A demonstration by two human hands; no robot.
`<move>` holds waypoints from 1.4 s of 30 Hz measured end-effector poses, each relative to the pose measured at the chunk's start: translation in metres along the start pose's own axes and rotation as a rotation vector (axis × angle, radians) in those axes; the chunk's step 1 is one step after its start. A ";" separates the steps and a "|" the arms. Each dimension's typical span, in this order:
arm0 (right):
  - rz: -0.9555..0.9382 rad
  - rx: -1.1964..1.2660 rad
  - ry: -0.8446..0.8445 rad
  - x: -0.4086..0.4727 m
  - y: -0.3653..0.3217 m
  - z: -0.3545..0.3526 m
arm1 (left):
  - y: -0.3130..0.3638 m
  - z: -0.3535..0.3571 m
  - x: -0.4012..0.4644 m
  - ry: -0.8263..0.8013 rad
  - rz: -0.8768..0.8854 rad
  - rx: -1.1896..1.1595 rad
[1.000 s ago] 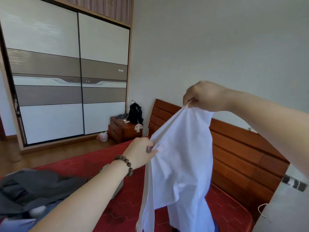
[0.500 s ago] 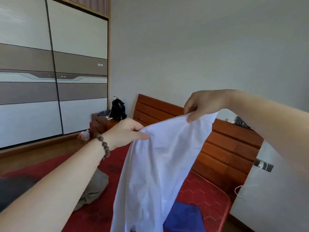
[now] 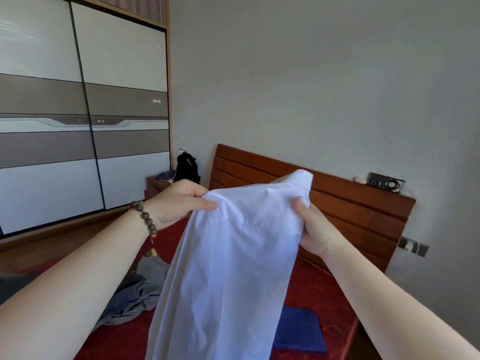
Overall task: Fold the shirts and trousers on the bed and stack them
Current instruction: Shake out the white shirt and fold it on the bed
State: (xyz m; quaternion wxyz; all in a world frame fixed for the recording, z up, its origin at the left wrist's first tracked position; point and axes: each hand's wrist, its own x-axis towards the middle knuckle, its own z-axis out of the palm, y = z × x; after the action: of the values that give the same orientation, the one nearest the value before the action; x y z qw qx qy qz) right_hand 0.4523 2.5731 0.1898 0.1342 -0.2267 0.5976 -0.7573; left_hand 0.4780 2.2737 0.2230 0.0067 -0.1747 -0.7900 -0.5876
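Folding has barely begun: your left hand (image 3: 179, 201) and right hand (image 3: 315, 229) pinch the white cotton shirt (image 3: 233, 268) aloft over the red bed (image 3: 319, 289); crumpled grey garments (image 3: 135, 300) wait unfolded.

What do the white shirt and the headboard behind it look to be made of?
White shirt: thin woven cloth, probably cotton or a blend, matte; it drapes with soft creases. Headboard: reddish-brown wood or veneer, smooth slight sheen, in horizontal panels.
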 end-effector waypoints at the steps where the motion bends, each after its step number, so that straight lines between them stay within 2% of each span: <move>1: -0.008 -0.055 0.056 0.001 0.001 0.009 | -0.002 -0.002 -0.005 0.002 -0.008 0.021; 5: -0.108 -0.175 0.127 0.008 -0.023 0.033 | -0.021 -0.016 -0.026 0.045 -0.003 0.038; 11: -0.131 -0.406 0.078 0.019 -0.060 0.058 | -0.071 0.002 -0.060 -0.024 -0.061 0.326; 13: -0.136 -0.425 0.109 0.019 -0.064 0.060 | -0.085 0.023 -0.069 0.008 -0.029 0.377; 17: -0.110 -0.561 0.050 0.005 -0.065 0.068 | -0.100 0.068 -0.083 0.132 0.001 0.330; 25: -0.236 -0.487 0.124 -0.052 -0.102 0.048 | -0.103 0.126 -0.106 0.312 -0.061 0.262; 33: -0.205 -0.320 0.228 -0.152 -0.067 -0.006 | -0.075 0.157 -0.184 0.564 -0.085 0.067; 38: -0.182 -0.306 0.209 -0.196 -0.049 -0.008 | -0.043 0.169 -0.236 0.656 0.023 0.338; 40: -0.171 -0.284 0.198 -0.200 -0.050 -0.005 | -0.034 0.173 -0.255 0.640 0.056 0.412; 42: -0.157 -0.281 0.173 -0.197 -0.050 0.001 | -0.031 0.169 -0.268 0.570 -0.014 0.423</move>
State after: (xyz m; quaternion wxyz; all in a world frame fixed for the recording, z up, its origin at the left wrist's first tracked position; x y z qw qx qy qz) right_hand 0.6253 2.6784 0.2020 -0.0102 -0.2232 0.6874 -0.6911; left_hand 0.7539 2.3516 0.0841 0.2587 0.0070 -0.8618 -0.4362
